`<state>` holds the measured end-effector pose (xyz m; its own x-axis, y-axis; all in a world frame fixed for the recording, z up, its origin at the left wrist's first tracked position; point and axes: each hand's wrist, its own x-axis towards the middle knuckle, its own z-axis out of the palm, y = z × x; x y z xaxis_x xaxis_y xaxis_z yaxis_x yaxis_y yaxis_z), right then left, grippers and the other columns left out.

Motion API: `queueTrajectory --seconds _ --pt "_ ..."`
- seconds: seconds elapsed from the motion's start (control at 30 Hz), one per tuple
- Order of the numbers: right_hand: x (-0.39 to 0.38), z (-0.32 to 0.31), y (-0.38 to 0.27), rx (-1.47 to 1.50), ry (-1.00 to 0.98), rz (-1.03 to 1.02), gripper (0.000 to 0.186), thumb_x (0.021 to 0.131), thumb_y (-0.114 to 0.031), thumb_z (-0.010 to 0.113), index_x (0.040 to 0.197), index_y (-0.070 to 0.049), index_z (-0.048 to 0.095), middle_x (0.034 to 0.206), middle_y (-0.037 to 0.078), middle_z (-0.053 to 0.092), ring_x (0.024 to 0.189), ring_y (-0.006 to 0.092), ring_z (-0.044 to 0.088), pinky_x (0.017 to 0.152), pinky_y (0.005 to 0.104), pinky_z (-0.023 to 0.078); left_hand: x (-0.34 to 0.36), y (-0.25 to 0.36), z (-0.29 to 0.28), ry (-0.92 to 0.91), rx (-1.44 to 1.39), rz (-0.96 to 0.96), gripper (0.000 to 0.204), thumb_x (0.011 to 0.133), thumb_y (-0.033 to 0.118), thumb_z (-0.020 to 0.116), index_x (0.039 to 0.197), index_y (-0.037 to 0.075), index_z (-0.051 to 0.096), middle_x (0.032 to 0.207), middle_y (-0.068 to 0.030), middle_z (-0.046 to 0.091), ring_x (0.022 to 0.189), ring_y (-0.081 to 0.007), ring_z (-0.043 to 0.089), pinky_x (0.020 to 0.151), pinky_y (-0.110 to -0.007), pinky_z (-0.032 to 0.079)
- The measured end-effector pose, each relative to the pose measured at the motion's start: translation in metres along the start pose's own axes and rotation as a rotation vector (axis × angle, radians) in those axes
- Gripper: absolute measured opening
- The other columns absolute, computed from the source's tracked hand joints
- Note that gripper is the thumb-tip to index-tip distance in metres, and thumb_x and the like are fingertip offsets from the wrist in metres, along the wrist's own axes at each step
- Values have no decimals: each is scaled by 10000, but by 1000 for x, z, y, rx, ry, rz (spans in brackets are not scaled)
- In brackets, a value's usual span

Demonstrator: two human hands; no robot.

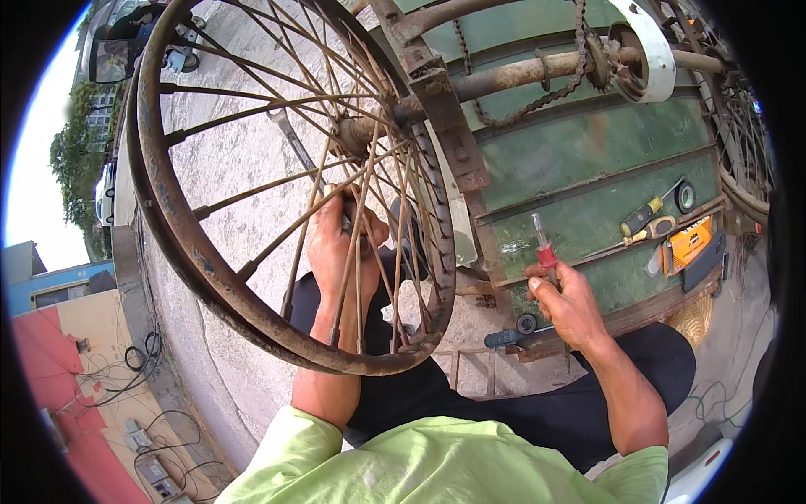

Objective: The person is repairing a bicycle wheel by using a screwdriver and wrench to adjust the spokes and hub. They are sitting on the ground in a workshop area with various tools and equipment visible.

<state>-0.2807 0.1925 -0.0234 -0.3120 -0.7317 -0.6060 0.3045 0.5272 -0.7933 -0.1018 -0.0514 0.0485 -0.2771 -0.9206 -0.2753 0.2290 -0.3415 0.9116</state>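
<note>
A rusty spoked wheel (159, 197) stands upright on its axle in front of me at the left. My left hand (340, 248) is behind the near spokes, its fingers closed around a metal wrench (295, 143). The wrench's upper end sticks out toward the hub (359, 134); spokes partly cover my fingers. To the right, my right hand (571, 307) is closed around a slim screwdriver-like tool (546, 254) with a red collar and a shiny, clear-looking end pointing up. This tool is held over the green panel (537, 260), apart from the wheel.
On the green metal panel lie a yellow-black screwdriver (642, 217), a wooden-handled tool (659, 228), a black roll (685, 197) and an orange box (690, 245). A black-handled tool (505, 338) lies near my knee. A chain (525, 116) hangs by the rusty axle (512, 77).
</note>
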Motion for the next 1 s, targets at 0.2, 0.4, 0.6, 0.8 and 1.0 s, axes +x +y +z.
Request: queueTrajectory --seconds 0.2,0.4,0.6,0.8,1.0 --pt "0 -11 -16 32 84 -49 345 1002 -251 612 1240 0 612 895 33 634 638 43 480 572 222 398 1 -2 -2 -17 -31 24 214 1104 249 490 1045 54 556 718 -37 505 562 -149 488 509 -299 423" --pt "1 -18 -31 126 180 -145 324 1028 -276 601 1223 -17 615 907 19 603 632 36 486 514 202 361 3 -10 -35 -72 68 20 312 1109 274 477 1107 -19 584 703 -53 543 491 -141 503 476 -273 451" --pt "-1 -10 -6 218 157 -141 317 1014 -299 620 1180 -30 642 930 43 627 629 58 521 496 209 385 -28 -37 -81 -3 -106 -357 236 1075 232 504 1124 38 631 842 -60 653 673 -184 609 616 -374 522" --pt "-17 7 33 475 191 -79 254 1013 -286 635 1137 -64 643 884 26 618 622 88 539 482 228 403 -117 -90 -123 2 -180 -607 235 1101 261 471 1138 48 563 775 -64 602 606 -187 558 576 -356 468" --pt "-44 21 59 496 224 18 233 1005 -275 638 1131 -79 640 872 21 616 631 115 538 498 257 421 -206 -123 -136 -185 -33 -918 231 1087 281 448 1115 79 557 755 -45 590 581 -179 542 576 -367 466"
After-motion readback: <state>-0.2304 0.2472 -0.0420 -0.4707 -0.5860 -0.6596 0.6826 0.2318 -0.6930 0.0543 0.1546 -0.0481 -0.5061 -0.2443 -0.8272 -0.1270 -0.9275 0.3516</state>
